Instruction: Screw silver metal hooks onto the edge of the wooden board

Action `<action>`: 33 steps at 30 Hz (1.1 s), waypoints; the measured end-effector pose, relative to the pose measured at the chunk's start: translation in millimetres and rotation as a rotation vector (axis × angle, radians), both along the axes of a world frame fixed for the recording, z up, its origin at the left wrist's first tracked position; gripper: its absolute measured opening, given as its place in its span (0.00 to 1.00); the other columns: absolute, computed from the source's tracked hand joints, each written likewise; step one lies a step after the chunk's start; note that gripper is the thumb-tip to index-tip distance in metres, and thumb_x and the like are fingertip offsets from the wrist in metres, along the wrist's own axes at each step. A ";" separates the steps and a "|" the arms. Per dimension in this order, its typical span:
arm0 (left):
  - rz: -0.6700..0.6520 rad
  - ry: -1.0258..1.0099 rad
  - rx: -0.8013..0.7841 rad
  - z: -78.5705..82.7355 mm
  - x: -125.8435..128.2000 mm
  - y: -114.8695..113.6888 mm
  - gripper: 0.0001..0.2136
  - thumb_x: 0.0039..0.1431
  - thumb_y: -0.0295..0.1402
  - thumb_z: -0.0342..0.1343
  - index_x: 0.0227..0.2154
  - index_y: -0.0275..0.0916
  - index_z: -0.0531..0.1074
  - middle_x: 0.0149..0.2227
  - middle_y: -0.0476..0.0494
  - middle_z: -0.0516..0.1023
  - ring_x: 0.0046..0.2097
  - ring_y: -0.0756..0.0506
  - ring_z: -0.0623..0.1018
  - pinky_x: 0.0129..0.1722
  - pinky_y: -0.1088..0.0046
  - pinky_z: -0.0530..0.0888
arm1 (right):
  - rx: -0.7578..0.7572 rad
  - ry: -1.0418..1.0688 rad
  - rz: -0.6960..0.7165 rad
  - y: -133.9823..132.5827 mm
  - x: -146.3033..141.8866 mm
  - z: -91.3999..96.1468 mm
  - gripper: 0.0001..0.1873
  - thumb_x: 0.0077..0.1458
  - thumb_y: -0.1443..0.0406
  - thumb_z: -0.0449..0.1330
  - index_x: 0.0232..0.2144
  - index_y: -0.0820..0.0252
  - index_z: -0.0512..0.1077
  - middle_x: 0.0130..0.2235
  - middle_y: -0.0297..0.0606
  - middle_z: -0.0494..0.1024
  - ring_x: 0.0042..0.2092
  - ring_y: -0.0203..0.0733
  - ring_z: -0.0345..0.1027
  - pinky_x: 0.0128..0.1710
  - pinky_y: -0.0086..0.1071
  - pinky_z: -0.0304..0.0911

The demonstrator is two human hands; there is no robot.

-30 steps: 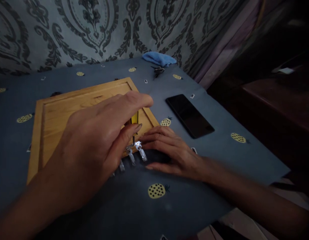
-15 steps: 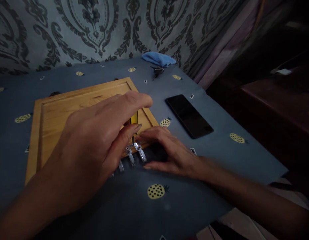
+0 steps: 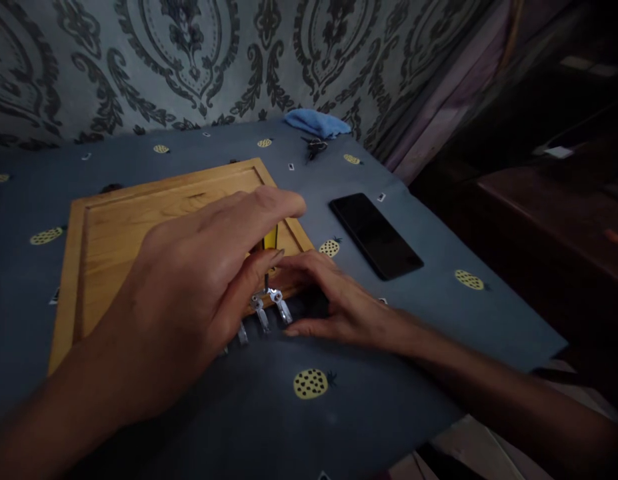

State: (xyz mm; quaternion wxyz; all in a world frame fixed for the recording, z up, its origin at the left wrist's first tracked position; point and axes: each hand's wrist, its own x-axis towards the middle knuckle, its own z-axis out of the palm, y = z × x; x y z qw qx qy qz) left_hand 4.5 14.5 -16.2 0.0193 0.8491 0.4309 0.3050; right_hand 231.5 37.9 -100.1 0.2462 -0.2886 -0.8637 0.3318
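My left hand [image 3: 189,300] is closed round a screwdriver with a yellow handle [image 3: 270,238], held upright, its tip on a small metal hook [image 3: 275,297] at the near right edge of a wooden board [image 3: 139,220]. Several metal hooks [image 3: 261,317] stick out from that edge in a row. My right hand [image 3: 333,297] rests on the cloth beside the hooks, fingers stretched out and touching the board's corner.
A blue cloth with pineapple prints [image 3: 313,383] covers the table. A black phone [image 3: 376,235] lies right of the board. A blue rag [image 3: 316,122] and a small dark object [image 3: 313,145] sit at the back by the patterned wall. The table edge drops off at the right.
My right hand has slid slightly left toward the hooks. The left hand and screwdriver stay in place.
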 end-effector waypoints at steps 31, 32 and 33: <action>0.068 0.048 0.044 0.9 1.7 -1.6 0.13 0.71 0.36 0.50 0.55 0.47 0.71 0.50 0.57 0.81 0.41 0.50 0.83 0.42 0.77 0.77 | -0.188 -0.006 0.122 19.3 -9.9 11.9 0.36 0.48 0.65 0.73 0.56 0.55 0.62 0.48 0.41 0.73 0.49 0.46 0.72 0.46 0.38 0.72; 0.072 0.048 0.034 0.9 1.5 -1.4 0.13 0.71 0.37 0.49 0.54 0.48 0.71 0.50 0.57 0.81 0.41 0.49 0.83 0.42 0.76 0.77 | -0.188 -0.002 0.125 19.3 -9.7 11.4 0.36 0.48 0.65 0.73 0.56 0.55 0.62 0.48 0.41 0.73 0.50 0.46 0.72 0.47 0.39 0.72; 0.071 0.047 0.024 0.9 1.2 -1.2 0.13 0.71 0.37 0.49 0.54 0.49 0.71 0.50 0.58 0.81 0.41 0.49 0.83 0.41 0.76 0.77 | -0.185 -0.002 0.127 19.3 -9.6 11.0 0.36 0.48 0.65 0.73 0.56 0.56 0.62 0.48 0.41 0.73 0.50 0.46 0.72 0.47 0.39 0.72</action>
